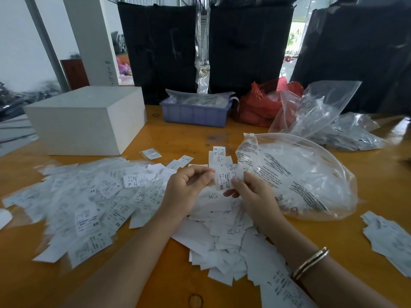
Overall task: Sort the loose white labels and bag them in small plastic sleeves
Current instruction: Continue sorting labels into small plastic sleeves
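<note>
Both hands hold a small bunch of white labels above the table's middle. My left hand pinches the bunch at its left edge with curled fingers. My right hand pinches its lower right, near an "XS" mark; an "XL" label sticks up at the top. A wide pile of bagged and loose labels covers the table on the left. More loose labels lie under my wrists. A large clear zip bag with small sleeves inside lies just right of my hands.
A white box stands at the back left. A blue tray, a red plastic bag and more clear bags sit at the back. Black sacks rise behind the table. Another label heap lies far right.
</note>
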Action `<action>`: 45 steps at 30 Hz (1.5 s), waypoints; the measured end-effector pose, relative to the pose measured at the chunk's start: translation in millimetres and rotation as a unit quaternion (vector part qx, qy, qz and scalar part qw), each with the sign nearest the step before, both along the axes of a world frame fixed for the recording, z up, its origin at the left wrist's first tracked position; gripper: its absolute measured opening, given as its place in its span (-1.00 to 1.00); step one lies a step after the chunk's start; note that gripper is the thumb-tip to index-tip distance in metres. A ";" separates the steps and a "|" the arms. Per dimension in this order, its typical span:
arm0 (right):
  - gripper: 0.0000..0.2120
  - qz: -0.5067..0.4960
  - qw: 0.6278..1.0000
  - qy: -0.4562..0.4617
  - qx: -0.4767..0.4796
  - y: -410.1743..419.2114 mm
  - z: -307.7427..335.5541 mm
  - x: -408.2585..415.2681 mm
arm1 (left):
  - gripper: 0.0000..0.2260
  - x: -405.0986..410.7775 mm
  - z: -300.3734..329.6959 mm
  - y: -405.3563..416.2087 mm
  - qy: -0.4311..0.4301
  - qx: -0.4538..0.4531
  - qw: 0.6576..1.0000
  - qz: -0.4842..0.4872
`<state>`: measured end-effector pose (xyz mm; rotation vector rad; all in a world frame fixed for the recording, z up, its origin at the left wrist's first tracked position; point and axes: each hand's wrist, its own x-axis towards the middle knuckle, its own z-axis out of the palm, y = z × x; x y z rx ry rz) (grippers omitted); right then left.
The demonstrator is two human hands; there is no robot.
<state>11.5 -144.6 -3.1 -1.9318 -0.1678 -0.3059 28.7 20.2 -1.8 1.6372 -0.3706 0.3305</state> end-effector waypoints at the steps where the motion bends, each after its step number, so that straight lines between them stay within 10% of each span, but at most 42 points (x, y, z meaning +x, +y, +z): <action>1: -0.81 -0.001 1.000 -0.003 -0.012 0.3 0.2 0.0 | -0.90 -0.1 0.1 -0.1 0.005 -0.003 1.000 -0.002; 19: -0.52 0.110 0.941 -0.088 -0.308 17.8 -7.9 -10.3 | -0.87 -3.6 0.0 -3.4 -0.004 0.072 0.997 -0.014; 30: -0.68 -0.205 0.947 -0.197 -0.152 -29.3 12.4 8.8 | -0.81 -3.9 6.6 6.5 -0.022 0.129 0.988 0.083; 37: -0.69 -0.310 0.867 0.112 -0.374 -83.0 2.8 17.4 | -0.84 3.8 4.7 27.6 -0.032 0.303 0.904 0.300; 45: -0.80 -0.315 0.864 0.093 -0.381 -79.3 1.2 20.9 | -0.85 6.0 0.2 32.0 -0.022 0.421 0.839 0.344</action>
